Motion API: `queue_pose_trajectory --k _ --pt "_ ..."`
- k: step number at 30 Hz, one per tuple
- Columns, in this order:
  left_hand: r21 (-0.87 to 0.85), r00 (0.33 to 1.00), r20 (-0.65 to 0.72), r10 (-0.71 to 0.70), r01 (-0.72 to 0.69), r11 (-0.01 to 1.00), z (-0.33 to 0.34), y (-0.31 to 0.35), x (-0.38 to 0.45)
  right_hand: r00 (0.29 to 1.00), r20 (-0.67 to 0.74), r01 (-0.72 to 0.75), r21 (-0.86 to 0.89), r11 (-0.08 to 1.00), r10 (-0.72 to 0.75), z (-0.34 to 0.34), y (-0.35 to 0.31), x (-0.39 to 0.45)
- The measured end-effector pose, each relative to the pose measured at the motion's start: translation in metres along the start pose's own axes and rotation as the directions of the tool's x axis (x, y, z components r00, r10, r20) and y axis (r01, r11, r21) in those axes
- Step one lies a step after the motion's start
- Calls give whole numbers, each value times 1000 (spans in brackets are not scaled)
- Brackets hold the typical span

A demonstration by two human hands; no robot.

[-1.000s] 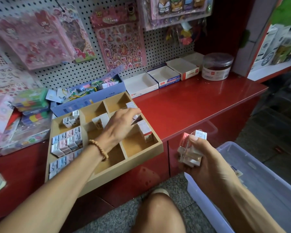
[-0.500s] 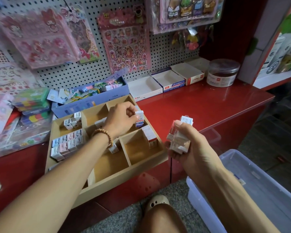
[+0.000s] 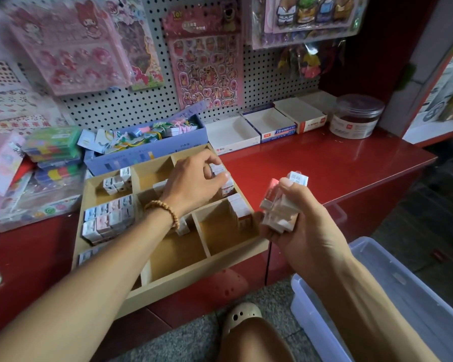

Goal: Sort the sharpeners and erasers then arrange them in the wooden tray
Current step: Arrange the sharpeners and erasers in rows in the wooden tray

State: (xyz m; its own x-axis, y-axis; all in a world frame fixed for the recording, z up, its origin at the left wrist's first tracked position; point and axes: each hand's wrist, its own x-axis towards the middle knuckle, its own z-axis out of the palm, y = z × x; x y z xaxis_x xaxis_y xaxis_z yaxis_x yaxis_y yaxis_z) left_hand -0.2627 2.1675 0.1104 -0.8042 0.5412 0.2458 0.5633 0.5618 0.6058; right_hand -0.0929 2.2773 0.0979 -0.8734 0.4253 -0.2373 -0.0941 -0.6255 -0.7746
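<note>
While the right hand (image 3: 296, 226) grips a clutch of small white paper-wrapped erasers (image 3: 281, 205) at right of centre, the left hand (image 3: 194, 182) reaches over the compartmented pale wooden tray (image 3: 194, 280) mid-frame, fingers curled, pinching one small white eraser (image 3: 224, 178) at its far right compartment. Beyond, open white cardboard boxes (image 3: 233, 134) line the glossy red counter (image 3: 324, 163).

One head-worn view; looks forward and down, close over the red counter (image 3: 311, 173); wide-angle.

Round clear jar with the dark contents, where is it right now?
Head view: the jar stands at the back right of the red counter, against the wall, just right of the open white boxes.
</note>
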Motion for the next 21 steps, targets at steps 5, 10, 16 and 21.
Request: queue_pose_trajectory --k 5,10,16,21 --pt "-419 934 274 228 -97 903 -40 17 -27 974 225 -26 100 995 3 18 1 -3" --pt "-163 906 334 258 -214 963 -54 25 -45 944 312 -133 75 988 103 43 14 0" --pt "-207 953 232 196 -149 967 -71 10 -55 936 323 -174 71 982 142 70 25 -2" --pt "-468 962 247 116 14 884 -79 -1 -61 936 324 -187 139 973 134 77 39 2"
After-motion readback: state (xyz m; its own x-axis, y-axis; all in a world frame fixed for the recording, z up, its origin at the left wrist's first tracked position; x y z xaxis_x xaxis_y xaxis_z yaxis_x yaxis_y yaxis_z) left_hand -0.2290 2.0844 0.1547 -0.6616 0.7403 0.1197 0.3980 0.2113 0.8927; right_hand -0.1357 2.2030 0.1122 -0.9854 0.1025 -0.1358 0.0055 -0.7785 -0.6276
